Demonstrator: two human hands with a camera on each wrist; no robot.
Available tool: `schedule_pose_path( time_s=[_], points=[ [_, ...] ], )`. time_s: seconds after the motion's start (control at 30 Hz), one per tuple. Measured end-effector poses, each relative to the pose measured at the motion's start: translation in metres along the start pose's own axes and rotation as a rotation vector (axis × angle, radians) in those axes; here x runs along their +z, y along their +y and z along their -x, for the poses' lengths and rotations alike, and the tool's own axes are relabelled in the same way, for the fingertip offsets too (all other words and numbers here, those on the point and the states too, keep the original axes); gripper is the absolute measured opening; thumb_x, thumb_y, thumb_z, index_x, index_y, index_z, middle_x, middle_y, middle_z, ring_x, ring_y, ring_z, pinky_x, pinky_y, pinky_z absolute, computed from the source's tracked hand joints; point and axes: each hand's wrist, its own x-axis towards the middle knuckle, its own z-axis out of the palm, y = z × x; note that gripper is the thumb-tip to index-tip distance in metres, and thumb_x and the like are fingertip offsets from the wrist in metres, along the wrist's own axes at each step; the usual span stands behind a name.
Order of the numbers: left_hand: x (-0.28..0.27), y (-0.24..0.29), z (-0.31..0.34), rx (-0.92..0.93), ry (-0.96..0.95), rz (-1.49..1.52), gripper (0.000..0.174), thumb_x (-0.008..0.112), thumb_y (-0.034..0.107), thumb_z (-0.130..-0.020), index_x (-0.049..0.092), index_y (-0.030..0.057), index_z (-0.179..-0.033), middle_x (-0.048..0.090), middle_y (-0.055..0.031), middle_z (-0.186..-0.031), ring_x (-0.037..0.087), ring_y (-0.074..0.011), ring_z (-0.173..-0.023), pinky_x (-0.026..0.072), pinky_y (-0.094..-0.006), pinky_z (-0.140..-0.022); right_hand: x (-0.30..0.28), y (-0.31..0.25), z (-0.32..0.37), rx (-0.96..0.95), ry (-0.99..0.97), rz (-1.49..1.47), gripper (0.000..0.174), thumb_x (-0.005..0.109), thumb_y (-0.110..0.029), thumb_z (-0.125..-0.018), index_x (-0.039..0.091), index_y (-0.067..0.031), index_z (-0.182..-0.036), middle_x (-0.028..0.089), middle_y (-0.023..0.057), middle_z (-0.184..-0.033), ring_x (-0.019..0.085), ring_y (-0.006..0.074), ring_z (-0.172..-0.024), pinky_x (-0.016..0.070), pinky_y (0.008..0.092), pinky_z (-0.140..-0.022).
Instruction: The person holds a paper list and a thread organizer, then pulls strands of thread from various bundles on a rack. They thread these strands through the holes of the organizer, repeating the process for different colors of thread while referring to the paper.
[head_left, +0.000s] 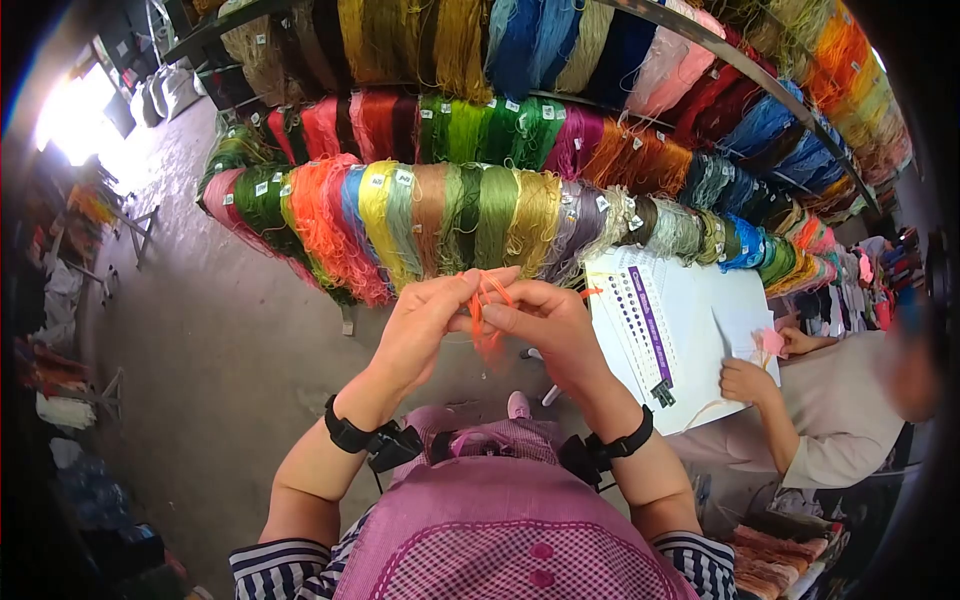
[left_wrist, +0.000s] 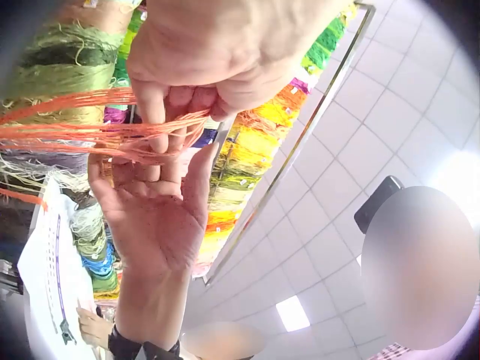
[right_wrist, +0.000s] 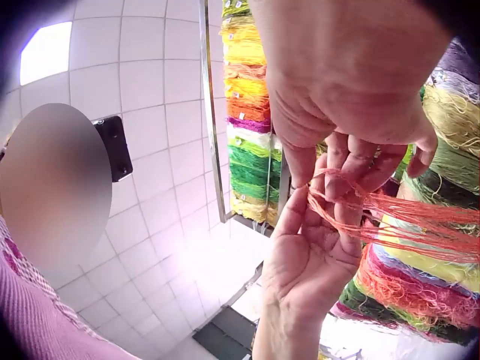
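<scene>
A: Head view: report status.

B: The thread bundle (head_left: 477,312), coral-orange and looped, is held between the two hands, in front of the hanging skeins (head_left: 497,215). The left hand (head_left: 413,332) is nearly closed, thumb and fingers pinching the loop. The right hand (head_left: 556,330) is partly closed, thumb and forefinger gripping the near side. A white sheet (head_left: 690,320) lies beside the right hand.

A: Step in hand?

B: Judged from this view, the strands are being worked by fingertip at the loop.

A: Left wrist view.

B: The left hand's fingers bend down onto the bundle. The right hand faces palm up below, its bent fingers against the strands, which run out to the frame edge in separate groups.

A: Right wrist view.

B: The right hand's fingers curl round the strands. The left hand reaches up from below, fingertips at the loop — whether a knot is present, I cannot tell.

A: Requirement for the next move?

B: In my judgement: keep one grip firm, shift the other in small increments, and maintain light, even tension — slack strands could snag or slip out.
</scene>
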Motion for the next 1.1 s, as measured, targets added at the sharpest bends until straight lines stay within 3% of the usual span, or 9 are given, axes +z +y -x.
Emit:
schedule_pose_path(
  time_s=[0.27, 0.5, 0.67, 0.8, 0.9, 0.97, 1.03, 1.07, 1.1],
  points=[
    [0.002, 0.003, 0.005, 0.023, -0.033, 0.024, 0.048, 0.037, 0.026, -0.103, 0.058, -0.0118, -0.124, 0.06, -0.0169, -0.131, 0.067, -0.0187, -0.097, 0.055, -0.0316, -0.085, 0.01, -0.002, 0.004, -0.083, 0.041, -0.03, 0.018, 0.068, -0.012, -0.091, 0.068, 0.0018, -0.103, 0.07, 0.0049, -0.091, 0.064, 0.0091, -0.082, 0.0503, 0.0237, -0.076],
    [0.008, 0.002, 0.006, 0.046, -0.06, -0.017, 0.047, 0.04, 0.026, -0.101, 0.057, -0.0097, -0.127, 0.06, -0.0161, -0.131, 0.065, -0.0174, -0.1, 0.0528, -0.0302, -0.086, 0.013, -0.004, 0.007, -0.067, 0.056, -0.014, 0.019, 0.07, -0.015, -0.09, 0.07, 0.0016, -0.1, 0.07, 0.0038, -0.09, 0.063, 0.0081, -0.081, 0.0492, 0.0229, -0.074],
    [0.01, 0.0, 0.004, 0.097, 0.006, -0.118, 0.042, 0.044, 0.024, -0.1, 0.063, -0.008, -0.12, 0.063, -0.0157, -0.128, 0.066, -0.0193, -0.102, 0.0519, -0.0326, -0.089, 0.01, 0.0, 0.007, -0.158, 0.11, 0.035, 0.015, 0.072, -0.016, -0.089, 0.073, -0.0007, -0.09, 0.068, 0.0014, -0.082, 0.058, 0.006, -0.072, 0.0443, 0.0225, -0.065],
    [0.002, -0.004, 0.001, 0.054, 0.001, -0.126, 0.039, 0.045, 0.023, -0.1, 0.066, -0.0072, -0.115, 0.063, -0.0178, -0.127, 0.067, -0.0202, -0.098, 0.0526, -0.0327, -0.088, 0.005, 0.0, 0.008, -0.117, 0.106, 0.022, 0.015, 0.072, -0.015, -0.088, 0.074, -0.0004, -0.089, 0.068, 0.003, -0.087, 0.058, 0.0065, -0.076, 0.0451, 0.0239, -0.068],
    [0.001, -0.004, -0.005, 0.042, 0.013, 0.035, 0.035, 0.049, 0.022, -0.1, 0.066, -0.0038, -0.116, 0.066, -0.0126, -0.122, 0.065, -0.0125, -0.089, 0.0511, -0.0261, -0.079, 0.001, 0.001, 0.005, -0.295, 0.11, 0.117, 0.014, 0.068, -0.014, -0.091, 0.07, -0.0013, -0.096, 0.067, 0.005, -0.093, 0.059, 0.0091, -0.081, 0.0463, 0.0258, -0.071],
    [0.001, 0.005, -0.012, -0.161, 0.239, 0.548, 0.029, 0.051, 0.02, -0.099, 0.064, -0.0012, -0.113, 0.068, -0.0077, -0.105, 0.059, -0.0088, -0.071, 0.0467, -0.0224, -0.06, -0.002, -0.017, 0.007, -0.016, 0.113, -0.568, 0.012, 0.061, -0.011, -0.094, 0.064, -0.0035, -0.103, 0.064, 0.0059, -0.094, 0.06, 0.0126, -0.084, 0.0476, 0.029, -0.075],
    [-0.075, -0.02, -0.02, -0.159, -0.047, 0.819, 0.018, 0.052, 0.017, -0.098, 0.061, 0.0036, -0.105, 0.059, -0.001, -0.082, 0.046, -0.0051, -0.058, 0.0352, -0.0201, -0.047, -0.045, -0.021, 0.01, -0.006, -0.027, -0.806, 0.01, 0.057, -0.01, -0.096, 0.058, -0.0048, -0.105, 0.061, 0.0038, -0.085, 0.057, 0.013, -0.073, 0.0474, 0.027, -0.067],
    [-0.091, -0.015, -0.018, -0.127, 0.182, 0.908, 0.01, 0.052, 0.015, -0.097, 0.057, 0.0082, -0.093, 0.044, 0.0041, -0.069, 0.037, -0.0028, -0.052, 0.027, -0.0189, -0.042, -0.069, -0.035, 0.018, 0.01, 0.122, -0.598, 0.008, 0.056, -0.01, -0.097, 0.059, -0.0042, -0.102, 0.054, 0.0011, -0.077, 0.049, 0.0094, -0.062, 0.042, 0.0215, -0.057],
    [-0.126, -0.021, -0.015, -0.033, 0.13, 0.88, 0.01, 0.052, 0.013, -0.097, 0.054, 0.0105, -0.088, 0.041, 0.0067, -0.068, 0.035, -0.0027, -0.051, 0.0237, -0.02, -0.041, -0.098, -0.043, 0.026, -0.089, 0.093, -0.423, 0.01, 0.057, -0.014, -0.098, 0.06, -0.0057, -0.102, 0.05, -0.0026, -0.073, 0.043, 0.0049, -0.057, 0.0351, 0.0182, -0.049]
  ],
)
